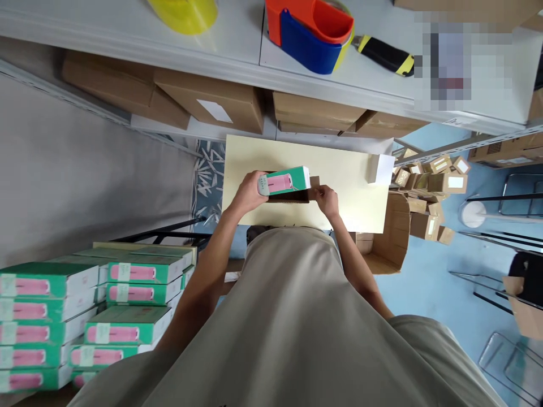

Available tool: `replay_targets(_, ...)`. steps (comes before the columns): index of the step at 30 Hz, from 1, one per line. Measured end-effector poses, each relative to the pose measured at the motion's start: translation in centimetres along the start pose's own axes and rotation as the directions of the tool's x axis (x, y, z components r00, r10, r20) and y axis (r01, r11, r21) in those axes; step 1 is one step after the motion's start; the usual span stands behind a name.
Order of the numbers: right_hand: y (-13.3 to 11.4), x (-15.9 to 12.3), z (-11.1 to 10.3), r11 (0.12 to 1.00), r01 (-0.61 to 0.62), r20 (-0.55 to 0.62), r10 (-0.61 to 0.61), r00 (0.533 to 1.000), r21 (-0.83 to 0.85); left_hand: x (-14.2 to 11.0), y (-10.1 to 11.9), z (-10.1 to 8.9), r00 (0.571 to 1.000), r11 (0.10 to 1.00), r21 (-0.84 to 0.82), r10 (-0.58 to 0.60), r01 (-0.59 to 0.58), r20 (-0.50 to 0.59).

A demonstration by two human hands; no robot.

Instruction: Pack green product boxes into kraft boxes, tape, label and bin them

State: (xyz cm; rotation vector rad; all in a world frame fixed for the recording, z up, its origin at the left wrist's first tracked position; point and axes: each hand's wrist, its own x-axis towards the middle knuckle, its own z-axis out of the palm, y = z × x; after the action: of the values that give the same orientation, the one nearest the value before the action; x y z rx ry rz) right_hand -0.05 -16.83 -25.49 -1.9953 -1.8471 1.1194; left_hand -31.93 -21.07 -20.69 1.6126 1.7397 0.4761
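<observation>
My left hand (249,192) is closed round the end of a green and white product box (285,181) with a pink item pictured on it, holding it over a small brown cardboard carton (306,196). My right hand (327,200) pinches the carton's right flap. Both rest above a pale yellow table top (348,175). My torso in a beige shirt hides the table's near edge.
Stacks of the same green boxes (127,294) stand at the lower left. A white block (379,168) lies at the table's right end. An open carton (392,237) and several small brown boxes (432,192) sit right. A shelf (237,48) above holds yellow tape (184,12) and a tape dispenser (311,31).
</observation>
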Motion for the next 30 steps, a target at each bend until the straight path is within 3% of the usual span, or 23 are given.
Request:
replay_targets(8, -0.2, 0.6, -0.1, 1.000, -0.002, 0.032, 0.002, 0.999, 0.003, 1.4, 1.0, 0.8, 0.977, 0.981, 0.116, 0.136, -0.155, 0.162)
replay_targets(18, 0.5, 1.4, -0.3, 0.996, 0.016, 0.071, -0.022, 0.997, 0.088, 1.9, 1.1, 1.9, 0.979, 0.980, 0.091, 0.165, -0.176, 0.122)
replay_targets(26, 0.9, 1.4, -0.7, 1.000, 0.027, 0.114, -0.027, 0.993, -0.001, 1.6, 0.7, 3.1, 0.983, 0.979, 0.150, 0.121, -0.141, 0.135)
replay_targets(28, 0.6, 0.7, -0.6, 0.997, 0.067, 0.053, -0.066, 0.996, -0.023, 1.2, 0.7, 3.2, 0.985, 0.969, 0.201, 0.115, -0.140, 0.131)
replay_targets(30, 0.0, -0.1, -0.8, 0.979, 0.190, -0.042, -0.193, 0.980, -0.068, 0.9, 0.6, 3.2, 0.989, 0.962, 0.242, 0.102, -0.127, 0.111)
